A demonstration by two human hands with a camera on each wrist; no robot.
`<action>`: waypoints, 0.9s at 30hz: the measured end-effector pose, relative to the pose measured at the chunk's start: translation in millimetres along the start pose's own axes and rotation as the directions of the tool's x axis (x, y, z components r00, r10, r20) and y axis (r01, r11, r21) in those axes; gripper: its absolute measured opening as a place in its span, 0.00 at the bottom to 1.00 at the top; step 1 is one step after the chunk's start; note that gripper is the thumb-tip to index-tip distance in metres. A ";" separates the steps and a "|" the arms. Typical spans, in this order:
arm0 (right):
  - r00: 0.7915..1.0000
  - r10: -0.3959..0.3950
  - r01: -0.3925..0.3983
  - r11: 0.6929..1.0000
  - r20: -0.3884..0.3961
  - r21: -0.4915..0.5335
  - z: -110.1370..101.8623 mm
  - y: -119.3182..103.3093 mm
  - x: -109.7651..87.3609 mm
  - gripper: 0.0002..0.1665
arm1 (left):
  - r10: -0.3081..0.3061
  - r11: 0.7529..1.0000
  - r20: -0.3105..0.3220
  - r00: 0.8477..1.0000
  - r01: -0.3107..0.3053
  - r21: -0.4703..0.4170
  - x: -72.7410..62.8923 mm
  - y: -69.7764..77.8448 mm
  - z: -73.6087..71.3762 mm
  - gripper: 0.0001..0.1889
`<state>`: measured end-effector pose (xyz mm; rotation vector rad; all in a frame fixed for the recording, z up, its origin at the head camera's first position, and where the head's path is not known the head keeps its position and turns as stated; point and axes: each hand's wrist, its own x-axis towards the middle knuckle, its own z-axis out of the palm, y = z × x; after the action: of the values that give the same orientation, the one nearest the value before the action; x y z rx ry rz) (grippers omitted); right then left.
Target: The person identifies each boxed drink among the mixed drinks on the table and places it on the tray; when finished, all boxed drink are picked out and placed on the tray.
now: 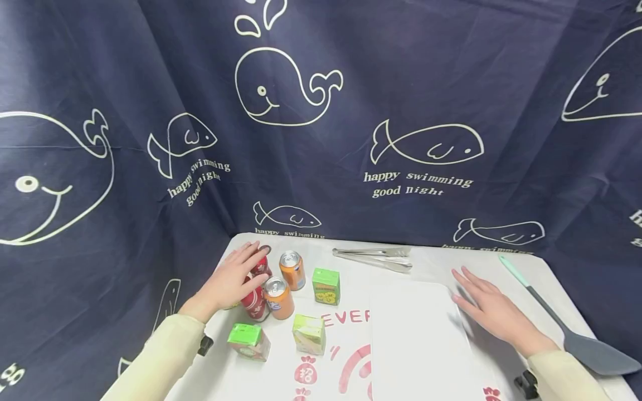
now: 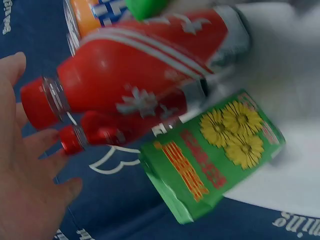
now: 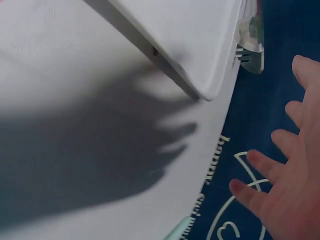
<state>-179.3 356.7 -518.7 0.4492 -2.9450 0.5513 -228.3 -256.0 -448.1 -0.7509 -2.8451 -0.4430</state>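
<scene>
Left hand (image 1: 230,281) is held over the cluster at the far left of the worktop (image 1: 436,264). Fingers are spread and fairly straight; no grip is seen. Whether a fingertip brushes anything cannot be told.

Beneath and beside that hand, a large red bottle (image 2: 140,70) and a smaller red bottle (image 2: 105,129) are seen, both capped in red, set close together. A green carton (image 2: 215,155) printed with yellow flowers is placed beside them; from the head it is mostly covered by the left hand. Just right of the bottles, two orange cans are stood: a near orange can (image 1: 280,303) and a far orange can (image 1: 293,273).

Right hand (image 1: 489,306) is held just beside the far right edge of a white board (image 1: 418,340), fingers extended and parted, nothing held. From the right wrist, a gap is seen between hand and board; a hand shadow (image 3: 100,150) is cast on the worktop.

Elsewhere: an upright green carton (image 1: 326,287) right of the cans; a green-topped carton (image 1: 249,341) at near left; a yellow-green carton (image 1: 309,334) right of it. Metal tongs (image 1: 373,252) are laid along the far edge. A dark spatula (image 1: 599,353), mint-handled, is laid at the right. The worktop is backed by dark blue cloth (image 1: 321,167) printed with whales and fish.
</scene>
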 end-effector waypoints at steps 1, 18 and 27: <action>1.000 0.009 -0.010 1.000 0.011 0.018 1.9 1.5 0.1 0.41 | -0.005 1.000 0.005 1.000 0.005 -0.009 -0.9 -2.5 -0.6 0.35; 0.991 0.085 -0.110 0.960 0.105 0.256 25.9 14.0 -10.5 0.38 | -0.037 0.997 0.016 0.999 0.038 -0.073 -22.3 -46.9 -8.6 0.31; 0.986 0.116 -0.148 0.943 0.122 0.298 38.1 17.6 -13.9 0.38 | -0.078 0.990 0.051 0.996 0.084 -0.111 -42.0 -72.8 -2.2 0.30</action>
<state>-173.7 362.0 -562.3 0.3166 -3.0108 1.0419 -228.7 -336.2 -473.4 -0.6747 -2.9227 -0.6102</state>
